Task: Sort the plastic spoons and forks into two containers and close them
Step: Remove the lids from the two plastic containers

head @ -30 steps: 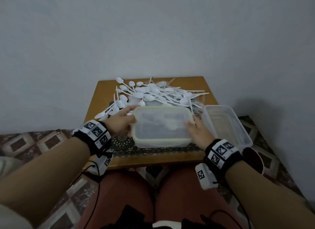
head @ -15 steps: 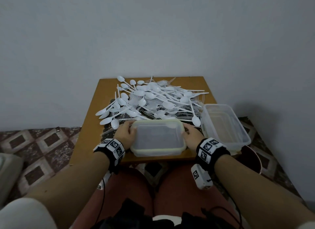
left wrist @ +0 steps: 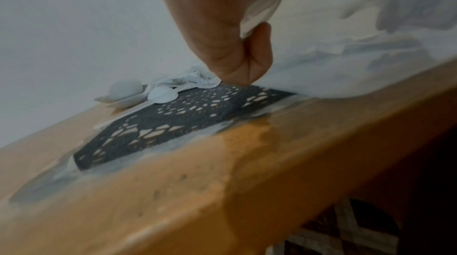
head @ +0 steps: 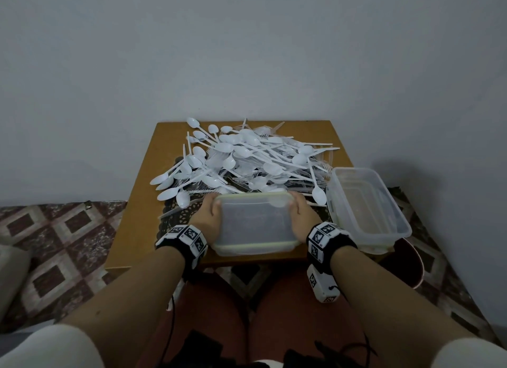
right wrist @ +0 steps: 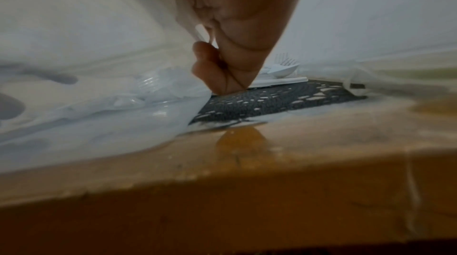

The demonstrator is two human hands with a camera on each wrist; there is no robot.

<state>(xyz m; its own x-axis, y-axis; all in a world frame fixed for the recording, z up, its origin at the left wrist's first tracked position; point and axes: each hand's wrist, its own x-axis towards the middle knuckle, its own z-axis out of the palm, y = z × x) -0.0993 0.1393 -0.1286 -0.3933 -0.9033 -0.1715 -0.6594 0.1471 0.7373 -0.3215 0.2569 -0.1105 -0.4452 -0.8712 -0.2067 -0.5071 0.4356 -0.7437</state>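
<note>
Plastic is the matter throughout: at nine o'clock of the lidded container [head: 253, 223] the left hand [head: 207, 219] is clenched round its short wall, and at three o'clock the right hand [head: 300, 216] is clasped on the opposite wall, the box having been lowered from mid-air onto the dark mat [head: 178, 219] at the counter's [head: 137, 230] near edge. Sorting is judged not yet begun, since the spoons and forks [head: 241, 159] are heaped unsorted at twelve o'clock. Little room is left: the pile touches the box's far rim, and the open container [head: 367, 208] overhangs the right edge.
</note>
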